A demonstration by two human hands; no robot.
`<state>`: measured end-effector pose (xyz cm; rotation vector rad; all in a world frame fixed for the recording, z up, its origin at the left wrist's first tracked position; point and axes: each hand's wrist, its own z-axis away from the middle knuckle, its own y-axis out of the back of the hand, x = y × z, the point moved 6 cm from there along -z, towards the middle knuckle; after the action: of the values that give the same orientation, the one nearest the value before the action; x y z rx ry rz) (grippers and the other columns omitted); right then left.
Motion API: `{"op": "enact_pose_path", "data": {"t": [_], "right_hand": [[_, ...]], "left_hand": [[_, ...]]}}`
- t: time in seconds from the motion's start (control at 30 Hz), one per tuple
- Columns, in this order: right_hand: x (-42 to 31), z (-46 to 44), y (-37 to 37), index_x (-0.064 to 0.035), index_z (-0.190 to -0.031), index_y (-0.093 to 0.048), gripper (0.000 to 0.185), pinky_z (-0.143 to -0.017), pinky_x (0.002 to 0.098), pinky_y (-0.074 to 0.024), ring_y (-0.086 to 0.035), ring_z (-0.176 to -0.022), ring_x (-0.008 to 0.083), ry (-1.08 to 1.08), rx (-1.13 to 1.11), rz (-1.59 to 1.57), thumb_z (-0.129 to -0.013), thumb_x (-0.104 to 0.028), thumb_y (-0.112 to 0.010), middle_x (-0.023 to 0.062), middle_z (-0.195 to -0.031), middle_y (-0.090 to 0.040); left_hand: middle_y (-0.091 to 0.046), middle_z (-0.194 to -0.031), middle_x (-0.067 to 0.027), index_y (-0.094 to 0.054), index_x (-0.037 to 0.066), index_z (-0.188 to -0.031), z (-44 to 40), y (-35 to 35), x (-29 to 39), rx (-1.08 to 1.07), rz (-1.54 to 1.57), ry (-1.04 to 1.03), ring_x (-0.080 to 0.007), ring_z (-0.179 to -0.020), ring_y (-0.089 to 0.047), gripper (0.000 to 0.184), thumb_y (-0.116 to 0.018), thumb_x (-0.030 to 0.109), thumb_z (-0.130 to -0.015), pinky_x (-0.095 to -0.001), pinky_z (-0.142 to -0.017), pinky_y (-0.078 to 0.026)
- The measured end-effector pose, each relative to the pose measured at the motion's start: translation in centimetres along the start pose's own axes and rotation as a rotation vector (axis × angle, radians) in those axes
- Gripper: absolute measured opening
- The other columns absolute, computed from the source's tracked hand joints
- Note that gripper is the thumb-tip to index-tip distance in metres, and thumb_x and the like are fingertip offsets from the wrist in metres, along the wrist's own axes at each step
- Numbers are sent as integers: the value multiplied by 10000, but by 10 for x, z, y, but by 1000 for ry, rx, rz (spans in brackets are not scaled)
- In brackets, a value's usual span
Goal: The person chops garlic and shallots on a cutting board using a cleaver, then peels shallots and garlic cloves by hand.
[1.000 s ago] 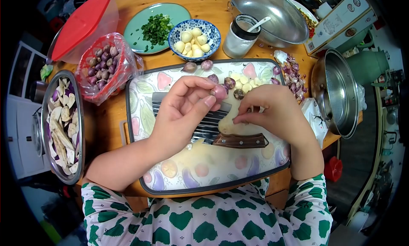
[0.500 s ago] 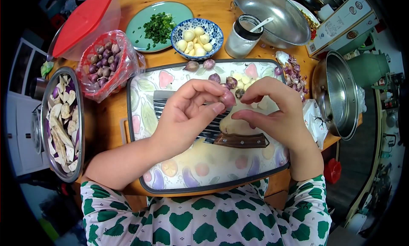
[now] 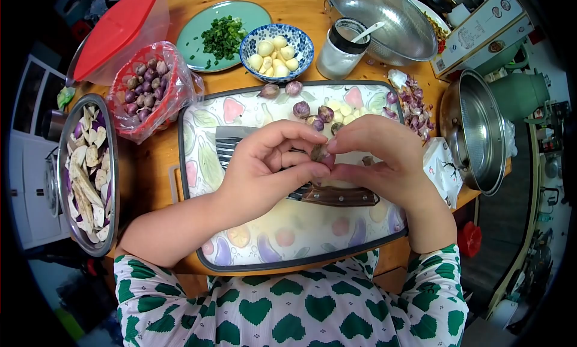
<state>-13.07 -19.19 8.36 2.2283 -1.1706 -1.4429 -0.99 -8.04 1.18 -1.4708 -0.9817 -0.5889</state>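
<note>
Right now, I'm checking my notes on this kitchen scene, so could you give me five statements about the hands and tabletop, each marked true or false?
1. The left hand and right hand both touch one small purple bulb. True.
2. The right hand grips the knife. False: the knife lies on the cutting board.
3. Pale peeled cloves sit in the patterned bowl. True.
4. The chopped greens are in the red basket. False: the chopped greens lie on the green plate.
5. A white handle sticks out of the open jar. True.
</note>
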Motion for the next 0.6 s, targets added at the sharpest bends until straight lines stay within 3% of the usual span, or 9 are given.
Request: {"op": "enact_pose_path", "data": {"t": [0.33,0.6], "right_hand": [[-4,4,2,-83,-943,-780,203,-738,323,-584,-727,-862,227,125,-24,13,-752,-70,-849,60,-1012,-736],[-3,5,3,-82,-948,-780,207,-732,324,-583,-731,-862,226,99,-19,-19,-753,-62,-847,62,-985,-742]], "left_hand": [[-713,-1128,-117,-600,-22,-1214,3,2,-3,18,28,31,-166,-1068,-698,272,-712,43,-975,-298,-947,-561],[-722,-1133,-122,-609,-18,-1200,1,1,-2,29,31,34,-167,-1055,-705,260,-717,61,-977,-304,-953,-564]]}}
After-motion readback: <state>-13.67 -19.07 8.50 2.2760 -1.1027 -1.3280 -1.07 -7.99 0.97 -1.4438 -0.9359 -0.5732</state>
